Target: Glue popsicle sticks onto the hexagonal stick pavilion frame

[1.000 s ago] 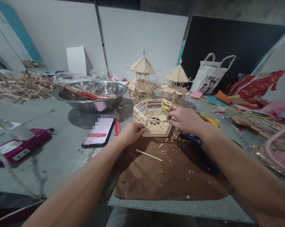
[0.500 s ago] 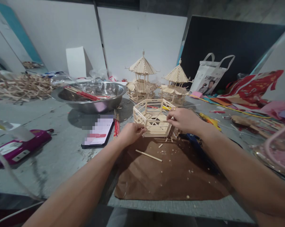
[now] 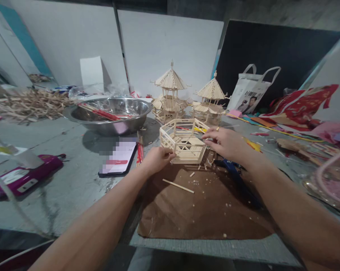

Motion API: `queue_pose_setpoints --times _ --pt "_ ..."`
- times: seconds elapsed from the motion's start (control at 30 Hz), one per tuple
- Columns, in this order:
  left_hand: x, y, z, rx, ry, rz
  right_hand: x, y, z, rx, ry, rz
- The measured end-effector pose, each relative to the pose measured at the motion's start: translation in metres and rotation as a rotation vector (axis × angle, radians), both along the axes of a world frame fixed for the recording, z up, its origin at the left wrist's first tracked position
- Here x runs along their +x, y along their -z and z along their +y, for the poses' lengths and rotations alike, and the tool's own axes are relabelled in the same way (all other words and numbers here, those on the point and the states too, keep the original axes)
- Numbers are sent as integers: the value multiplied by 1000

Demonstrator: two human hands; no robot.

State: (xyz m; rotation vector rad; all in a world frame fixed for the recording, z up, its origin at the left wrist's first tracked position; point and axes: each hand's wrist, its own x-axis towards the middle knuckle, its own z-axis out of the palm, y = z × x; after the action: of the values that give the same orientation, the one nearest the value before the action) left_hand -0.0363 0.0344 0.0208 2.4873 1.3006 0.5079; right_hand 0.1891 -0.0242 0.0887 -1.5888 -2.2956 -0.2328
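Nearest, below both hands, the brown sheet (image 3: 187, 220) lay strewn with white crumbs, and a loose stick (image 3: 178, 186) rested on it, in front of the grip and touched by neither hand. The six-sided stick frame (image 3: 187, 158) stood upright between the hands, at the far part of the sheet. The left hand (image 3: 158, 159) had its thumb and forefinger closed together on the frame's near left corner, low down. The right hand (image 3: 228, 143) held its fingertips spread, thumb apart from forefinger, at the right corner; whether they touched the wood could not be told.

The step in hand looked like steadying the frame with the left while the right eased off its corner. The next move seemed to call for a light touch, the left keeping the base still, since such thin rails would probably shift under a knock.

Against half a second earlier, the right fingers had opened and drawn slightly outward from the corner; the left hand and the frame had kept their places.

Just below the right wrist lay a blue-handled tool (image 3: 237, 180). Beyond the grip, two roofed stick models, a taller one (image 3: 171, 81) and a shorter one (image 3: 211, 92), stood behind the frame.
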Motion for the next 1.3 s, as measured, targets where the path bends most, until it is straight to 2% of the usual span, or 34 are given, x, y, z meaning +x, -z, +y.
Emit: queue_pose_setpoints --times 0.07,0.13,0.27,0.4,0.5,0.63,0.73,0.83,0.93,1.1,1.3 --pt "0 -1 0 2 12 -12 0 5 -9 8 -25 69" --pt "-1 -3 0 12 22 -25 -6 13 -21 -85 -85 85" --pt "-4 -8 -2 22 15 -59 -31 40 -40 -359 -190 7" --pt "-7 -9 -1 28 -8 -85 -49 62 -46 -455 -192 -104" --pt "-9 -9 1 56 -10 -97 -53 68 -44 -454 -178 -150" --pt "-11 -9 2 119 -11 -122 -49 61 -43 -460 -175 -157" --pt "-11 -10 1 193 -78 -201 -34 47 -39 -399 -128 -23" --pt "-11 -10 0 287 -137 -347 -13 30 -28 -205 -105 89" --pt "-11 -8 0 363 -118 -466 4 20 -14 -34 -91 135" --pt "-10 -3 -1 379 -13 -474 11 23 4 57 -120 191" --pt "-8 -2 -3 348 38 -435 7 34 9 102 -101 204"
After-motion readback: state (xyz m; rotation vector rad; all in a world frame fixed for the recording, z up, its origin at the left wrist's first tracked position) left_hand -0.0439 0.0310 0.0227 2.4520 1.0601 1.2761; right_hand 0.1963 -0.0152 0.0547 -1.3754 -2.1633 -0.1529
